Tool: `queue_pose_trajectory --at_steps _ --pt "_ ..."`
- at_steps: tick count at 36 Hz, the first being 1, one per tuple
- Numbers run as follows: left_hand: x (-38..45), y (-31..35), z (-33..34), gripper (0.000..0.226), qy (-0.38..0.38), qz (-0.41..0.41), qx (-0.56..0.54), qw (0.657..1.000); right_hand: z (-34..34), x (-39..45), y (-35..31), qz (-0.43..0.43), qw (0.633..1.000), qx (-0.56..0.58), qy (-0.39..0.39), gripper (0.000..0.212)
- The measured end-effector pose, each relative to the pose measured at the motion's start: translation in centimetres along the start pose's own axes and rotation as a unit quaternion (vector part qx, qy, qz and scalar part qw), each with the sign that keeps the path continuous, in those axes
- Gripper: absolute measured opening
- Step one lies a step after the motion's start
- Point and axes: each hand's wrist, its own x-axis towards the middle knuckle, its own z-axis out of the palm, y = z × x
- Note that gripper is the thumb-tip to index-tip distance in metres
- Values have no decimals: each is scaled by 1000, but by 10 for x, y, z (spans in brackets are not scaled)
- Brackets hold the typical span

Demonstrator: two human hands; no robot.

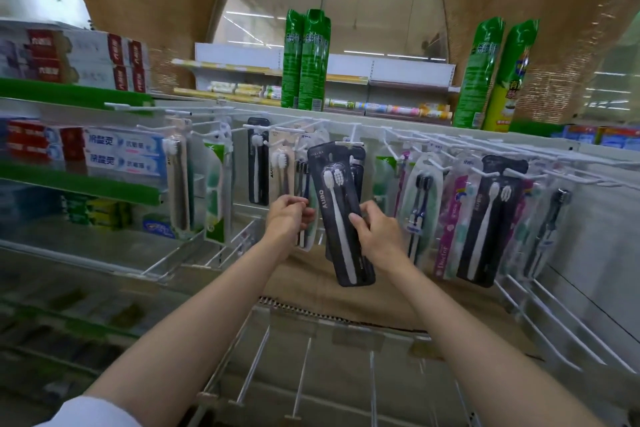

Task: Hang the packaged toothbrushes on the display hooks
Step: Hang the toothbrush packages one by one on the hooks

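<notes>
Right hand [375, 232] pinching black toothbrush pack [341, 215] under white hook [353, 135]; left hand [289, 215], at nine o'clock, gripping neighbouring pack [304, 204].

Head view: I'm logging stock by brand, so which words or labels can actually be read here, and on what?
"AUBO", white letters running up the black toothbrush pack that the right hand grips.
"Doctor", on the pink toothbrush pack hanging to the right.
Chinese characters on the blue-and-white toothpaste boxes: large, but I won't vouch for them.
Print on the green spray cans, the red toothpaste boxes and other packs: too blurred.
</notes>
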Motion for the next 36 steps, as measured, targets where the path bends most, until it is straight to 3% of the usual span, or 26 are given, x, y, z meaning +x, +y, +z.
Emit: queue_pose_trajectory --at_steps 5,10,15,20,29,34,36 --pt "-7 -4 -8 16 -3 8 1 1000 7 -7 5 18 999 33 -26 13" --pt "-22 -3 -13 6 -49 39 -9 998 4 -12 -2 -27 995 66 -73 10" --pt "-37 -2 -29 19 -39 58 -60 996 20 -15 -16 -61 989 102 -90 11" --pt "-39 8 -59 22 -49 82 -33 995 37 -13 -41 -96 984 113 -97 5" --pt "-16 20 -132 20 8 40 -17 999 79 15 -108 -135 985 -11 -103 28" --pt "3 28 -168 9 -7 19 21 1000 104 26 -147 -83 994 8 -73 29" --pt "11 30 -179 18 -17 23 38 999 115 30 -157 -55 996 35 -64 26"
